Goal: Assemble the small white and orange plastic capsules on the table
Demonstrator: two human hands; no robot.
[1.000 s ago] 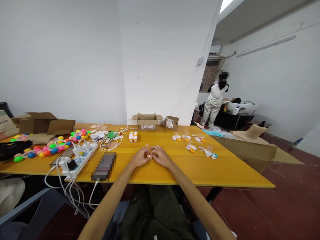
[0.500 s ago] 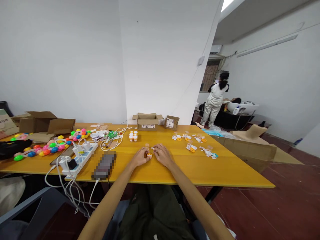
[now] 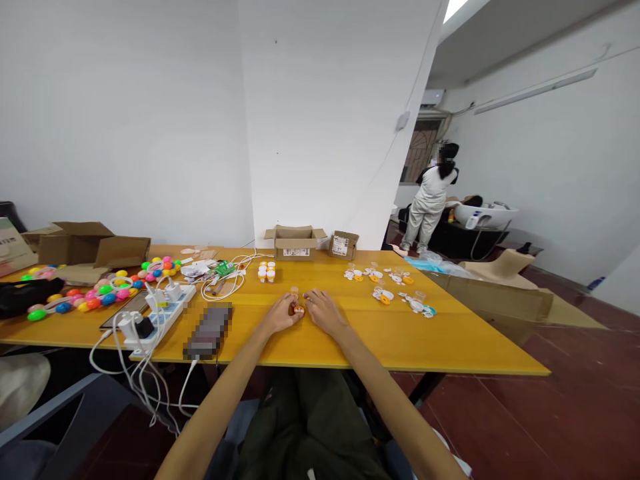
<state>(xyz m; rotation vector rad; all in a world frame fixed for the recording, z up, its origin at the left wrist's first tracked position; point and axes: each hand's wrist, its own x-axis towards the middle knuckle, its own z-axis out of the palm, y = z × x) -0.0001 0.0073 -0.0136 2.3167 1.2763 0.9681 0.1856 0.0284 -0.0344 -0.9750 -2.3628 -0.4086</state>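
Observation:
Both my hands rest on the yellow table (image 3: 450, 340) near its front edge. My left hand (image 3: 280, 316) is curled around a small orange and white piece (image 3: 299, 309). My right hand (image 3: 324, 311) sits just right of it, fingers bent toward the same piece, and whether they touch it I cannot tell. A tiny clear cup (image 3: 294, 291) stands just behind the hands. A cluster of small orange and white cups (image 3: 267, 271) stands further back.
Scattered white and orange parts (image 3: 387, 285) lie to the right. A power strip with chargers (image 3: 155, 313), cables, a dark device (image 3: 207, 332) and coloured plastic eggs (image 3: 95, 297) fill the left. Cardboard boxes (image 3: 295, 243) line the back edge. A person (image 3: 430, 200) stands in the far room.
My hands, first pressed together over the small piece, drew slightly apart, so the orange piece shows between them. My right hand shifted a little right.

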